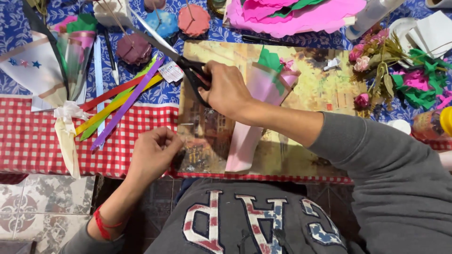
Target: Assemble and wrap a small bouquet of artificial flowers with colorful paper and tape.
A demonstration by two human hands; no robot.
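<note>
My right hand (226, 89) grips black-handled scissors (192, 71), their long blades pointing up and to the left over the table. Under that wrist lies a pink paper cone (252, 136) with green paper and a small pink flower at its mouth, resting on a painted picture board (315, 94). My left hand (153, 153) is at the near table edge, fingers pinched together on what looks like a thin clear film (190, 129) at the board's left side; the film is hard to make out.
Coloured paper strips (122, 101) lie left of the board. A wrapped cone bouquet (47, 66) sits far left. Round clay bases (162, 22), pink crepe paper (292, 14), a white bottle (372, 16), small flowers (376, 56) and green scraps (419, 89) crowd the back and right.
</note>
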